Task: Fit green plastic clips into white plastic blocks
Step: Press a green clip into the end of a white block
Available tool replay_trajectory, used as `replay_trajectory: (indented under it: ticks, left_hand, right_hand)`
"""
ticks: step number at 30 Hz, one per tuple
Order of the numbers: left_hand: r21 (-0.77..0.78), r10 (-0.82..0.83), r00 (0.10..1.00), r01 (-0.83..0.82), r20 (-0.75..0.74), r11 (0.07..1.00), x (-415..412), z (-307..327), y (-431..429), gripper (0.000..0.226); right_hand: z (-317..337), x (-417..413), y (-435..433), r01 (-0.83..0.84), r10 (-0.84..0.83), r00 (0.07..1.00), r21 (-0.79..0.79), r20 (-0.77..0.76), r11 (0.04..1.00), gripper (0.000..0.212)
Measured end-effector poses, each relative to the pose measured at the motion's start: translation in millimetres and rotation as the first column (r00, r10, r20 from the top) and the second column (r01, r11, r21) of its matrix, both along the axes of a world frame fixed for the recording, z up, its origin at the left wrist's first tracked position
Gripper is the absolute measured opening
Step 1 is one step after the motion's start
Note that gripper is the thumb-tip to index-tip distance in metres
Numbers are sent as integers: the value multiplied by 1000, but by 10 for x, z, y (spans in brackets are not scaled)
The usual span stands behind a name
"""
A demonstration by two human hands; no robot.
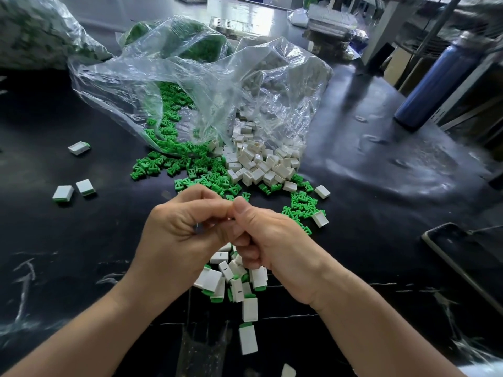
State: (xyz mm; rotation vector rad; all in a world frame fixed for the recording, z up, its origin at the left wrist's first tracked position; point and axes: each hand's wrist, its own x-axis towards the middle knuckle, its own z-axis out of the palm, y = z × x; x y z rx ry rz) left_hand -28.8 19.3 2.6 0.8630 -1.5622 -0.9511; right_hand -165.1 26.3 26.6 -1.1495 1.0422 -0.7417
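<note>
Curled together, left hand (pixel 179 227) and right hand (pixel 275 240) hide their hold; green clips (pixel 163 164) look light, stiff; pinch white blocks (pixel 261 167) by flat sides.

Bare left hand (pixel 185 227), bare right hand (pixel 275 240), bare forearms (pixel 95 330), short plain thumbnail (pixel 240 205) on right thumb

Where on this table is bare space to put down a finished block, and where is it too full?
Bare table lies left of the left hand, nearer than the three stray blocks. More lies right of the white blocks, between bottle and phone. Crowded: the clips ahead and the finished pile nearest you.
</note>
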Motion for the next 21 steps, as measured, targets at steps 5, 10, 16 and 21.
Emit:
replay_trajectory:
  ticks: [5,10,16,21]
  left_hand:
    - [-14,-9,1000,9,27,1000,3,5,-9,15]
    - [-36,1,1000,0,20,999,-4,7,-4,13]
    - [22,-12,997,14,-76,1000,14,7,-9,18]
    - [77,-46,995,53,-86,996,15,1,-25,22]
  right_hand:
    - [-1,5,16,9,-9,1000,26,13,1000,34]
    - [-3,15,32,20,-20,1000,8,19,1000,33]
    - [20,-5,-1,-48,38,992,78,120,996,37]
    - [26,-43,-29,-100,86,986,99,140,990,39]
